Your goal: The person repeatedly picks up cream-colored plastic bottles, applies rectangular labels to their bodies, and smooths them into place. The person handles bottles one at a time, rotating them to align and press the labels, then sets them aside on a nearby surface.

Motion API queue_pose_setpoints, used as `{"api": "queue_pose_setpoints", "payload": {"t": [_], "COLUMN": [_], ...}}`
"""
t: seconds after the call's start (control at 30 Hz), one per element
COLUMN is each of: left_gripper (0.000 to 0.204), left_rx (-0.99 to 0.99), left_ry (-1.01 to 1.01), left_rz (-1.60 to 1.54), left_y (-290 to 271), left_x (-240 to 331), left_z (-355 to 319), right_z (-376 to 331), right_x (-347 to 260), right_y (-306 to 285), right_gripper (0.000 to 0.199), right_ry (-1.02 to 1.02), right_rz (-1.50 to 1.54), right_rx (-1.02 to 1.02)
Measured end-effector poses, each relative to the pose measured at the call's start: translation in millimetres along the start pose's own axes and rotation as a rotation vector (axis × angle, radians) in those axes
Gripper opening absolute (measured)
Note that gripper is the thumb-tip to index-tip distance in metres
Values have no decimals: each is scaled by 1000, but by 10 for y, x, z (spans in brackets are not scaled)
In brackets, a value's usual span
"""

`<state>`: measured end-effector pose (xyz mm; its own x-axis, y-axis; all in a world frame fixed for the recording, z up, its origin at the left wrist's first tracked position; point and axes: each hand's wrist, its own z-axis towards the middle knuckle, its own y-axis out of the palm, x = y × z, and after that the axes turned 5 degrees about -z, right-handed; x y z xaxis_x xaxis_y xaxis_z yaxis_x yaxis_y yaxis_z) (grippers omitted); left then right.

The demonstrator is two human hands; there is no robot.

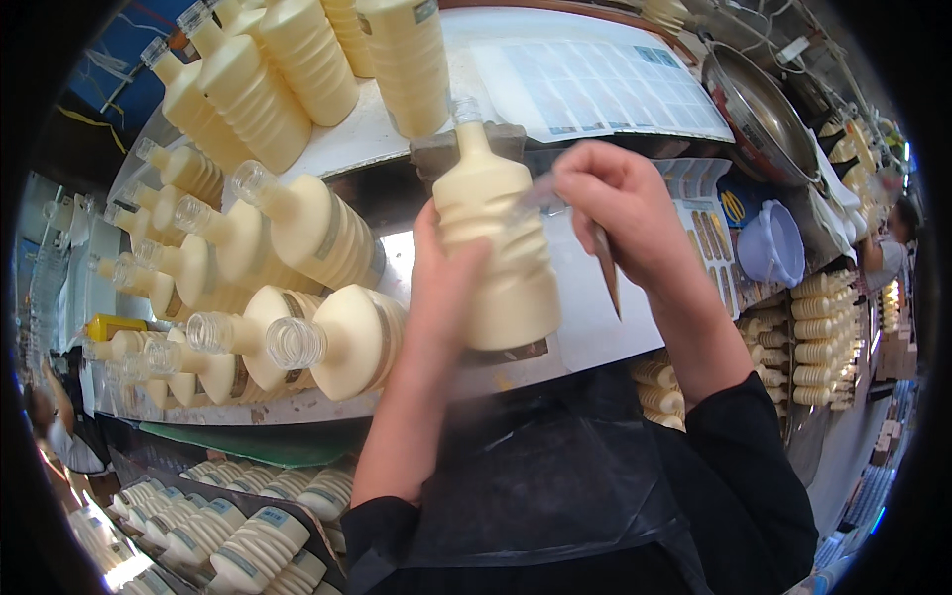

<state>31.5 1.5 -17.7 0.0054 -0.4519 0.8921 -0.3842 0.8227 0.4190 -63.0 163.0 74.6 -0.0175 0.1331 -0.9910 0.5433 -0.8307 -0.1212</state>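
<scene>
My left hand (446, 288) grips a cream ribbed bottle (496, 238) with a clear threaded neck, held upright over the white bench (595, 327). My right hand (620, 213) is closed at the bottle's upper right side, pinching a clear film or label piece against it. A thin brown pointed tool (607, 273) sticks down from that hand.
Several uncapped cream bottles (317, 337) lie stacked on the bench to my left, and more stand at the back (297, 59). A printed label sheet (595, 89), a metal bowl (759, 114) and a lilac cup (773, 243) sit to the right. Filled crates of bottles (238, 535) lie below.
</scene>
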Motion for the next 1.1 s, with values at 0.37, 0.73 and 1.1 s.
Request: {"api": "queue_pose_setpoints", "payload": {"t": [0.37,0.73,1.1], "left_gripper": [34,27,24], "left_rx": [222,234,247], "left_ry": [69,45,108], "left_rz": [-11,-234,-226], "left_y": [119,139,138], "left_x": [129,135,78], "left_z": [243,218,237], "right_z": [341,329,330], "right_x": [331,461,442], "right_y": [50,28,45], "right_gripper": [9,8,8], "right_ry": [22,-12,13], "right_rz": [-78,-152,-76], "right_rx": [18,22,45]}}
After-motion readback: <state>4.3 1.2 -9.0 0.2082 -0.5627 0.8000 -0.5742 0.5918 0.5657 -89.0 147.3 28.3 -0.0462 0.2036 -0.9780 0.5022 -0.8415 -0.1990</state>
